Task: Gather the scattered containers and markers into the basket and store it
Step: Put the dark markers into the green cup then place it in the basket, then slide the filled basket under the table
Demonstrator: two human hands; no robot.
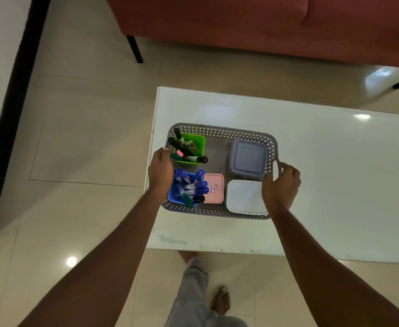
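1. The left hand (160, 169) curls over the left short side of the grey basket (219, 132). The right hand (281, 185) grips its right handle, so the basket lies between them.
2. The basket's long axis runs left to right, and it sits on the white table (335, 173) near the left end.
3. Its near row holds a blue cup (173, 197) of upright markers (199, 185), a pink box (215, 188) and a white box (243, 197).
4. Its far row holds a green cup (199, 140) and a grey lidded box (248, 159).

Perforated plastic basket (219, 132) (matt grey); glossy white table (323, 185); cloth sofa (240, 20)

One basket (217, 132), two cups (197, 140) (173, 197), three lidded containers (248, 159) (213, 188) (243, 197), two hands (160, 169) (281, 182)
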